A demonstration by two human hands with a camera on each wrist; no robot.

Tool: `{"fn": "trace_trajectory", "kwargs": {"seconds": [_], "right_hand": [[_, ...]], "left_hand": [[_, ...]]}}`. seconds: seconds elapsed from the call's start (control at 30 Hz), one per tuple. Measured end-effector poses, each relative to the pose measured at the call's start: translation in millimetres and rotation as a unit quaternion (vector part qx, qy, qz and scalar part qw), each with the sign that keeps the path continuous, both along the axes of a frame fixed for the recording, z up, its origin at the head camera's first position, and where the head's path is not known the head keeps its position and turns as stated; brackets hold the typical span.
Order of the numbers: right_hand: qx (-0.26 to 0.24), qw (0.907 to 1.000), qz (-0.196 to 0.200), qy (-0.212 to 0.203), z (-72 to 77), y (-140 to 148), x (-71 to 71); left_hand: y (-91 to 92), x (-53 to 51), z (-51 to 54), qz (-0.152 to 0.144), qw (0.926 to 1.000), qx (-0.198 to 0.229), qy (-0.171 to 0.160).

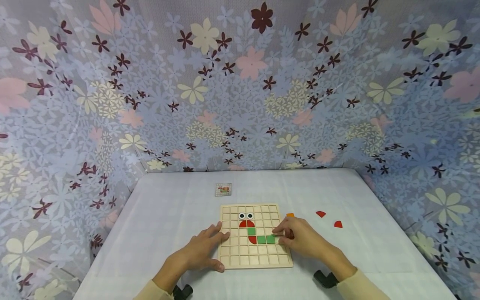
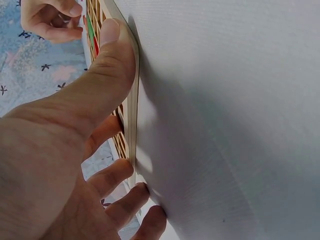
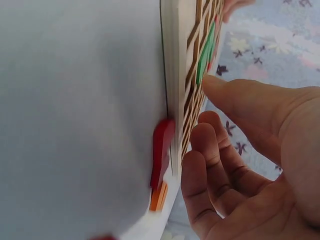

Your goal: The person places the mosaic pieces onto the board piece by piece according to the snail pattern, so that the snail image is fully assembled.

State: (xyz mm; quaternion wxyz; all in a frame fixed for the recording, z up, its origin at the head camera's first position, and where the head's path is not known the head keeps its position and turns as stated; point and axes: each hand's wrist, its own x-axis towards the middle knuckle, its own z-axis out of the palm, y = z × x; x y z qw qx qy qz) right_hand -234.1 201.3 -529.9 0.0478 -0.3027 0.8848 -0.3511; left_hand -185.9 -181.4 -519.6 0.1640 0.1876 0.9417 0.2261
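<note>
Grid board: lower centre of the head view, flat on the white cloth; pale, wood-like, ridged into cells. Judged stiff and fairly light, liable to slide on cloth; best steadied by its rim.
Left hand: at the board's left edge, fingers spread and relaxed, thumb laid on the near corner; it rests there, clenched on nothing.
Right hand: at the board's right side, thumb and forefinger by the end of the green row. Whether they pinch a tile or merely touch it, cannot tell; the contact is hidden.
Green tiles: in cells right of the board's middle. Thin, flat; judged light, rigid and smooth, apt to slip. Take by opposite edges, then press on the face.
Red pieces on board: round-edged, set beside the green; same handling expected, grip across the straight sides.
Eye pieces: a pair, above the red; printed-looking faces, scuffing possible.
Loose red pieces: right of the board, on the cloth; low profile, lift by the rim.
Orange piece: just off the board's upper right edge.
Pattern card: above the board; thin, judged bendable.
</note>
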Motion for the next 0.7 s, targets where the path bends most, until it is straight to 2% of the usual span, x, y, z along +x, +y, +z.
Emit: {"fn": "trace_trajectory", "kwargs": {"seconds": [0.17,0.33,0.5,0.7], "right_hand": [[0.020,0.9989,-0.040,0.012,0.5,11,-1.0],[0.043,0.9956,-0.084,-0.001,-0.1,21,-0.1],[0.047,0.9946,-0.093,-0.008,-3.6,30,-1.3],[0.044,0.9957,-0.081,0.010,-8.2,36,-2.8]], "left_hand": [[-0.1,0.2,-0.3,-0.001,1.0000,0.001,-0.001],[0.3,0.7,0.6,-0.001,1.0000,-0.002,0.000],[0.7,0.7,0.6,0.000,1.0000,-0.002,0.000],[1.5,1.9,2.1,0.000,1.0000,-0.001,0.003]]}}
